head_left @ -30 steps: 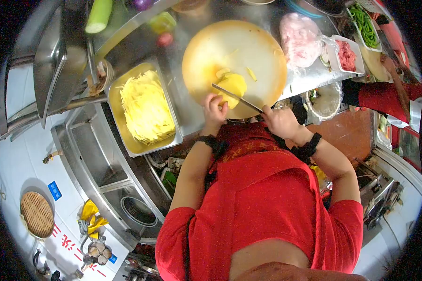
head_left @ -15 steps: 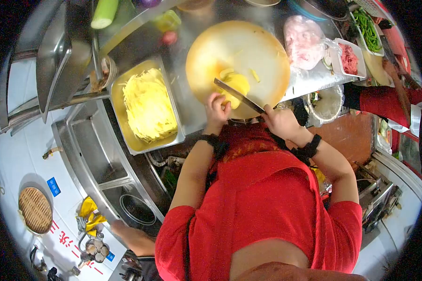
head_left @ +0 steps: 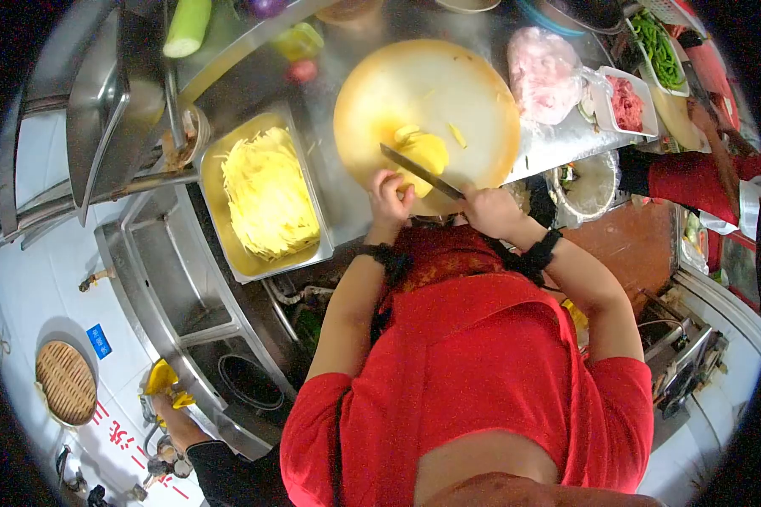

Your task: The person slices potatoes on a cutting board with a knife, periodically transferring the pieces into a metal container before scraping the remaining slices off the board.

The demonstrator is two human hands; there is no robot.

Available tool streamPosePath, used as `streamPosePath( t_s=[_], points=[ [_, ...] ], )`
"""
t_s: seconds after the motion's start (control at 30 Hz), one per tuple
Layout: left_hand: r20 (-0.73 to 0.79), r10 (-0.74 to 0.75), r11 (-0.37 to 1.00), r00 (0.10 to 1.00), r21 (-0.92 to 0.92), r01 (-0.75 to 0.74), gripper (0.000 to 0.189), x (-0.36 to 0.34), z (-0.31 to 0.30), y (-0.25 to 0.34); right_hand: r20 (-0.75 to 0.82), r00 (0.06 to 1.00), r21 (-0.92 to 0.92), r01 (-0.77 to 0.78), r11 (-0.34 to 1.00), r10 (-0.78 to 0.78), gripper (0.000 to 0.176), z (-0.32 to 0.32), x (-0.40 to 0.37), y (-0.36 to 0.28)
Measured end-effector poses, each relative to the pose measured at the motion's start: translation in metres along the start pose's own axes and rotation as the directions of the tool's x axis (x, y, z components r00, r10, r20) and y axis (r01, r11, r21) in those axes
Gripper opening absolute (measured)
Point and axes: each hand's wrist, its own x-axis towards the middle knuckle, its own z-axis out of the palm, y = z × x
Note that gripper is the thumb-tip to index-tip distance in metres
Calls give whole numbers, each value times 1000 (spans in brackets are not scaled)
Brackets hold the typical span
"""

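A round cutting board [head_left: 473, 101] lies on the counter in front of me, with yellow potato slices [head_left: 427, 152] fanned out in a pile near its lower middle. My right hand [head_left: 492, 211] is closed around the handle of a kitchen knife [head_left: 418, 171], whose blade lies slantwise across the pile. At the near end of the slices, my left hand [head_left: 391, 201] has its fingers curled in against them, close to the blade. A single cut strip [head_left: 457, 135] rests apart on the board. To the left, a metal tray [head_left: 323, 252] holds a heap of potato shreds [head_left: 266, 194].
Right of the board are a plastic bag [head_left: 545, 76], a container of red meat [head_left: 626, 103] and a tray of green peppers [head_left: 661, 55]. A sink [head_left: 177, 270] is at left. Another person's arm [head_left: 182, 427] reaches in lower left; a red sleeve [head_left: 693, 186] shows at right.
My right hand and the knife have shifted slightly left over the slices. At lower left, the other person's hand has moved left to the yellow cloth-like item.
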Motion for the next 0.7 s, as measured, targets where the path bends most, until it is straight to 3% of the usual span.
streamPosePath(
  t_s=[0.07,0.1,0.17,0.37,0.63,0.67,0.7],
  points=[
    [24,-182,975,983,-127,183,34,-10,4,2,-10,1000,26,-4,1000,4,23,-14,-11,0],
    [22,-188,974,982,-126,189,34,-8,2,4,-13,1000,48,-6,999,6,23,-23,-17,-3],
    [-7,-107,989,994,-104,105,36,0,-1,6,-15,1000,73,-10,997,11,24,-32,-24,-6],
    [-36,-64,996,997,-59,61,36,-3,2,3,28,1000,26,2,1000,-2,19,-26,-20,-9],
    [-43,-45,993,998,-111,40,32,-5,4,-4,-116,992,-55,39,998,-46,15,24,9,-3],
    [4,-67,994,998,-91,67,28,-8,8,-11,127,985,-54,-111,992,117,25,14,16,-7],
    [209,-195,979,958,-16,203,25,-7,2,-14,173,979,65,-123,990,110,29,-26,11,-20]
  ],
)
